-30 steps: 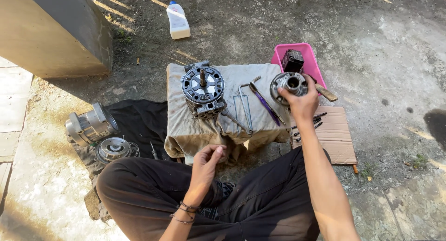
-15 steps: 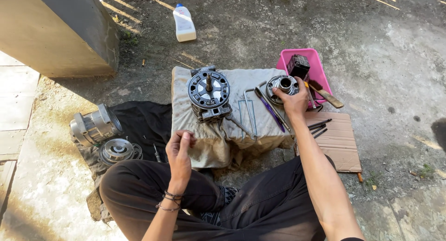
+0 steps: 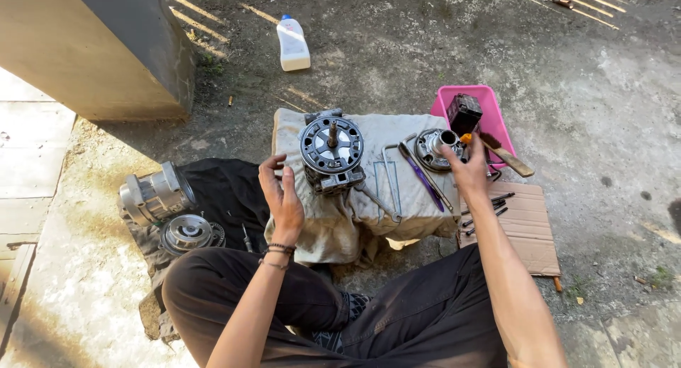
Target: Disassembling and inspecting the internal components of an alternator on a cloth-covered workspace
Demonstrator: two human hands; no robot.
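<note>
Round metal part [image 3: 434,146] gripped by right hand [image 3: 469,171]; left hand [image 3: 282,195] open, empty.

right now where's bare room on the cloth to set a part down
Little. The cloth is bare along its back edge between the round engine part and the hub under the right hand, and at the front left by the left hand. The tools crowd the middle right. The cardboard is mostly free.

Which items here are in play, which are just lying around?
In play: right hand on the round metal hub; left hand raised, empty, beside the finned round motor part on the cloth.

Lying about: white bottle, pink tray, metal cylinder, cardboard.
</note>
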